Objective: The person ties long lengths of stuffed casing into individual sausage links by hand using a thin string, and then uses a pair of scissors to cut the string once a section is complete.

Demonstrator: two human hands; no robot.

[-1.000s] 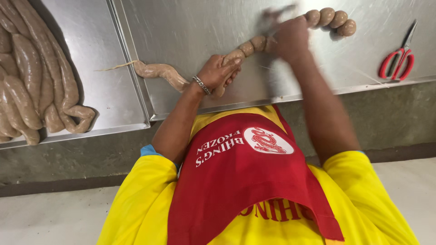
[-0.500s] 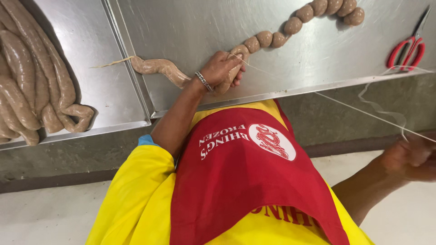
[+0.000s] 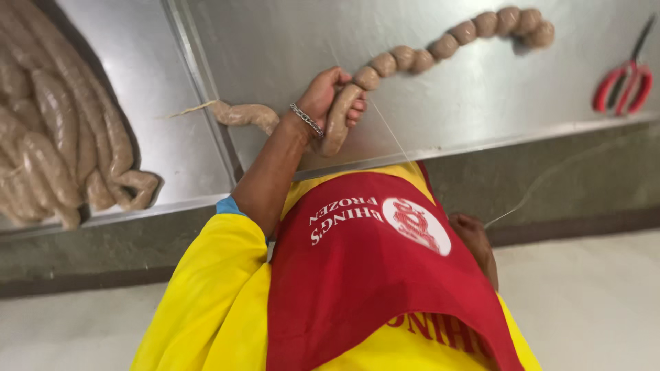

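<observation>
Head view
My left hand (image 3: 328, 99): fingers curled shut around the sausage rope (image 3: 440, 48), just where the last tied link meets the long unlinked stretch.
Sausage rope: lies on the steel table (image 3: 481, 110); tied links curve off toward the far right corner, the unlinked tail runs left past my wrist across the seam between the two tabletops.
My right hand (image 3: 474, 237): down off the table's near edge, beside my red apron (image 3: 371, 275); it seems closed on the string, though I cannot tell the exact grip.
String (image 3: 388, 127): thin and taut, running from the pinch point toward me.
Doing it well: I judge a firm pinch and a steady, even pull will seat the knot without splitting the casing.
Nearby: red-handled scissors (image 3: 622, 86) at the right edge; untied sausage heap (image 3: 55, 144) on the left tabletop.
</observation>
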